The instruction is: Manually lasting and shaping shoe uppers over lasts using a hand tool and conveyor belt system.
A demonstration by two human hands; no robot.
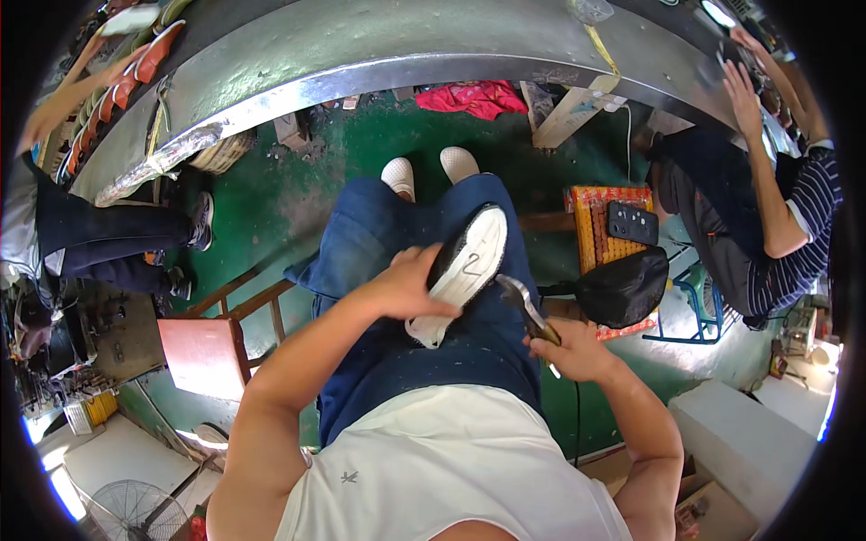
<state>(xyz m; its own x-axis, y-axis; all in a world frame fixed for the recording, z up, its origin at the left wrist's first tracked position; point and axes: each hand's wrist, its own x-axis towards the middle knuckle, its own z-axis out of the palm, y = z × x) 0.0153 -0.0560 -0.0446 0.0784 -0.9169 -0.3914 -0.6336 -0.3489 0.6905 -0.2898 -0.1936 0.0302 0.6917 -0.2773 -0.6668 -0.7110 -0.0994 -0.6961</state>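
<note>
A shoe (473, 259) with a dark upper and a pale underside lies over my thighs, underside up. A dark pen mark runs across that underside. My left hand (418, 287) wraps round its near-left side, thumb across the lower part. In my right hand (575, 350) is a pair of lasting pliers (523, 302), its curved metal head pointing up and left. The pliers' head is just right of the shoe, with a small gap between them. The fingers of my right hand close round the handles, whose ends are partly hidden.
A long grey metal bench (397, 63) curves across the front. On my right a beaded seat (600, 216) carries a phone (631, 223) and a black bag (622, 287). A wooden stool (203, 352) stands at left. Co-workers sit on both sides; red cloth (474, 99) lies below the bench.
</note>
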